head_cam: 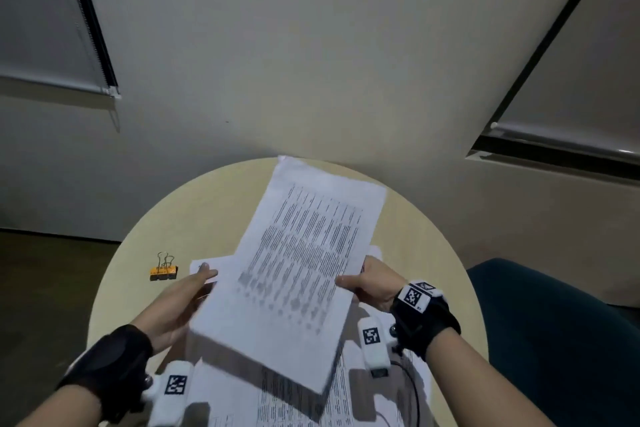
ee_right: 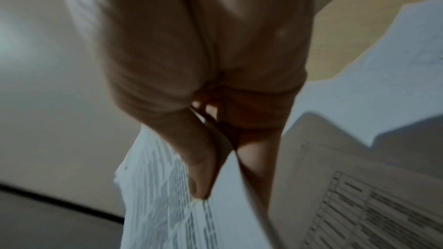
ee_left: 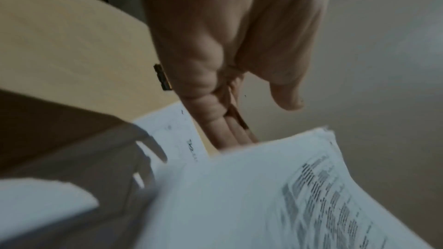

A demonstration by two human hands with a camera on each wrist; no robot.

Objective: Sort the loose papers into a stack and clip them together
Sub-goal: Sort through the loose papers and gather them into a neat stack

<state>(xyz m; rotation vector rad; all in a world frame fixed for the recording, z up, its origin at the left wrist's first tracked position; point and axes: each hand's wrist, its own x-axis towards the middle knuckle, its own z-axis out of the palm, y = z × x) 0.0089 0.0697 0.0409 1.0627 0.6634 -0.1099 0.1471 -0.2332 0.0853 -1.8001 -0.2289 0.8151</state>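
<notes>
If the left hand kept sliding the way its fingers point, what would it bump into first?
Probably the loose sheet lying flat on the table; the left hand already has its fingertips over its edge. The orange binder clip sits off to that hand's left, out of line. Depth is hard to judge.

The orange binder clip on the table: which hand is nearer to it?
Left. The left hand is just right of the binder clip, not touching it; the right hand grips the held papers on their far side.
</notes>
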